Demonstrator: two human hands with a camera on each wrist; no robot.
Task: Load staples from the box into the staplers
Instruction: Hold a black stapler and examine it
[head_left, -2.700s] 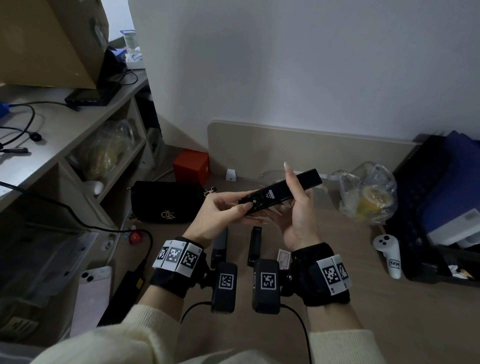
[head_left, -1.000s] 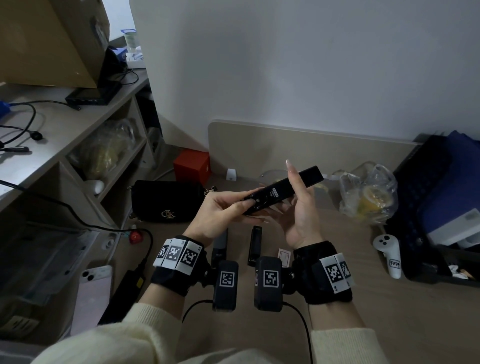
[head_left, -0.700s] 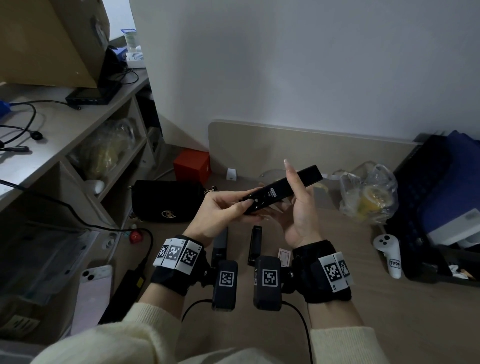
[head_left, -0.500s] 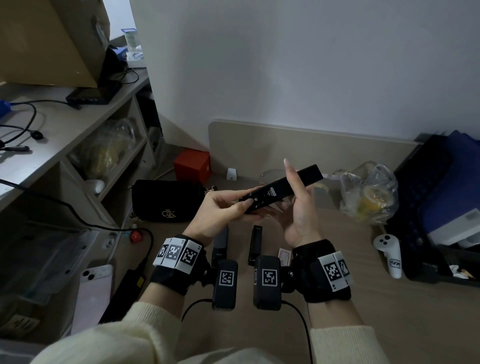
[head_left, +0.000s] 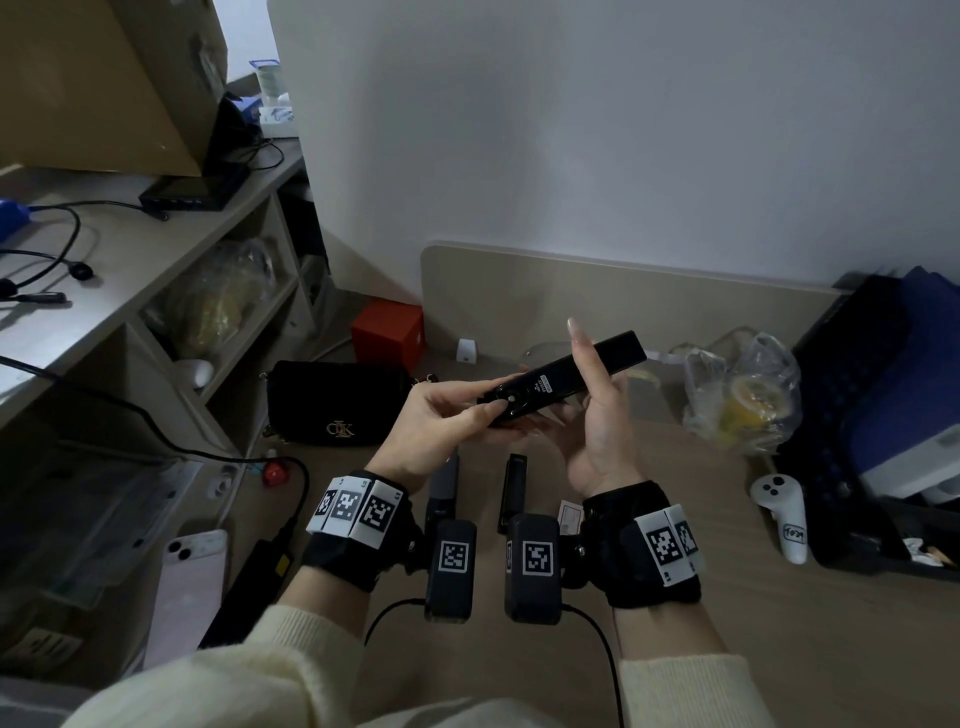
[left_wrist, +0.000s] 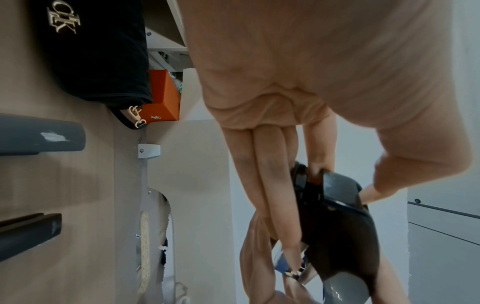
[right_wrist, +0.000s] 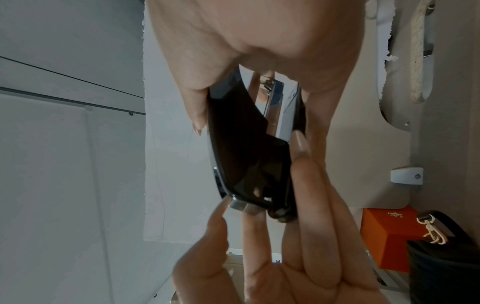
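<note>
Above the table both hands hold a long black stapler (head_left: 563, 376), tilted up to the right. My left hand (head_left: 496, 415) pinches its near, hinged end (left_wrist: 335, 214) between thumb and fingers. My right hand (head_left: 587, 374) grips its middle (right_wrist: 246, 148), thumb across the top and fingers underneath. The right wrist view shows a chrome magazine (right_wrist: 272, 107) between the black cover and the base. Below the hands a grey stapler (head_left: 442, 486) and a black stapler (head_left: 512, 486) lie on the table. A small pale box (head_left: 569, 517) is partly hidden behind the right wrist.
A black handbag (head_left: 337, 402) and a red box (head_left: 387, 332) sit at the back left. To the right are a plastic bag (head_left: 743, 395), a white controller (head_left: 782, 512) and a black tray (head_left: 852, 415). A phone (head_left: 189, 582) and cables lie at the left by the shelves.
Both hands keep the same hold on the black stapler; it has only shifted slightly in the air. Nothing on the table has moved.
</note>
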